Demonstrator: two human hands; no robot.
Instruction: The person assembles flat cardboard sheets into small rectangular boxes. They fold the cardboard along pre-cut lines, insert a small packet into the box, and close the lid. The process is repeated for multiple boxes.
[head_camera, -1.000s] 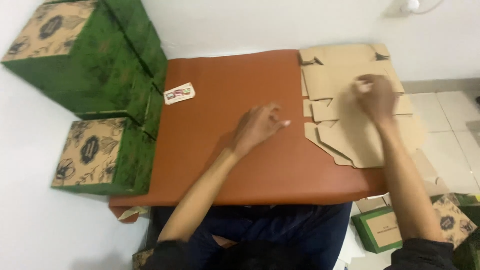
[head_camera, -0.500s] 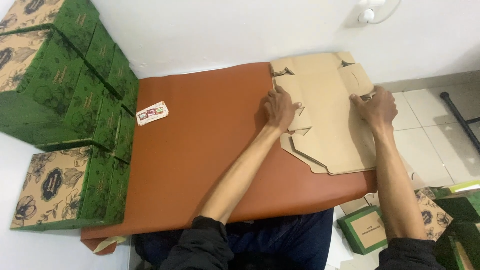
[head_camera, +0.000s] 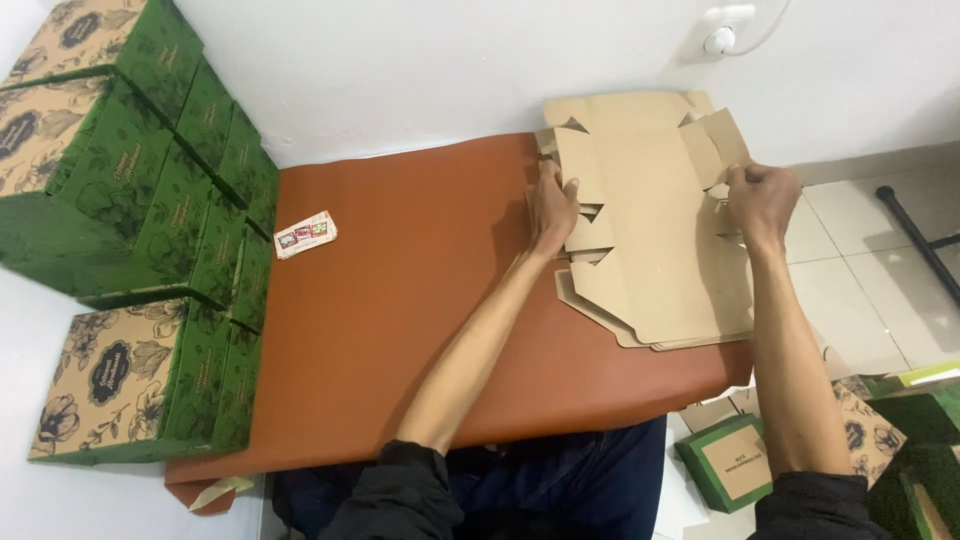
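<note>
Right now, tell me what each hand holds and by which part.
Both hold the top cardboard blank of the stack: left hand at its left edge flap, right hand pinching its right edge flap.

Hands now lifting the top blank

Left hand (head_camera: 553, 205) left the brown mat (head_camera: 400, 300), now grips the flat cardboard blank's (head_camera: 655, 230) left edge; right hand (head_camera: 762, 200) pinches its right flap, raised off the stack.
</note>
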